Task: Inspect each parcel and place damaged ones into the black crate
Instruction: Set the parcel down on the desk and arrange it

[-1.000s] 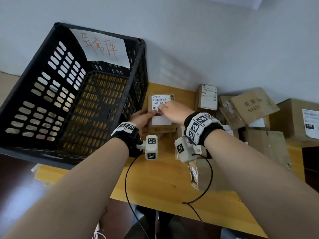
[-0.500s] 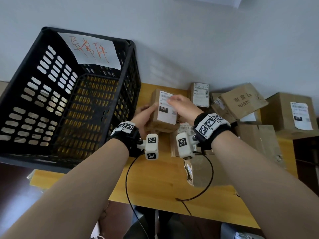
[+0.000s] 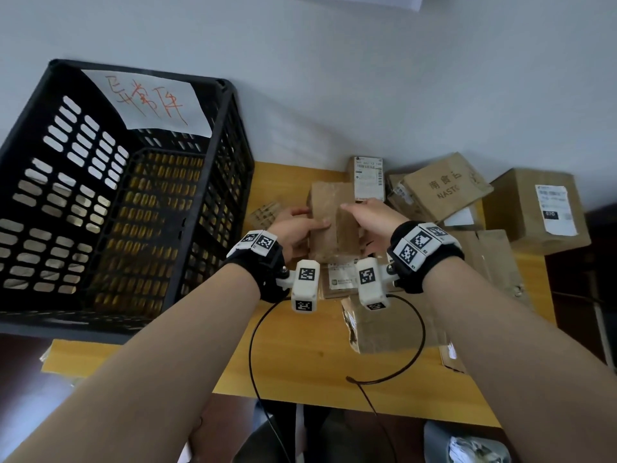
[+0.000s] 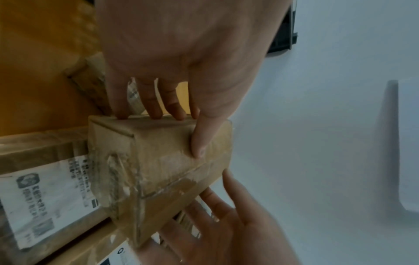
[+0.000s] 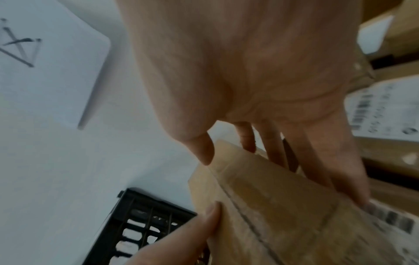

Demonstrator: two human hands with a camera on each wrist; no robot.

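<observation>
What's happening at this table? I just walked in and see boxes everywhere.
A person is checking parcels for damage. Both hands, left hand and right hand, hold one small brown parcel up above the wooden table, its plain taped side facing the head camera. The black crate stands to the left; other parcels lie at right.

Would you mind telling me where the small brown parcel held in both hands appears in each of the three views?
Head: the small brown parcel sits just right of centre, between the left hand and right hand.
Left wrist: lower centre, under the fingers.
Right wrist: lower right.
Shared landmark: the black crate, at the left in the head view, top right corner, bottom left.
</observation>
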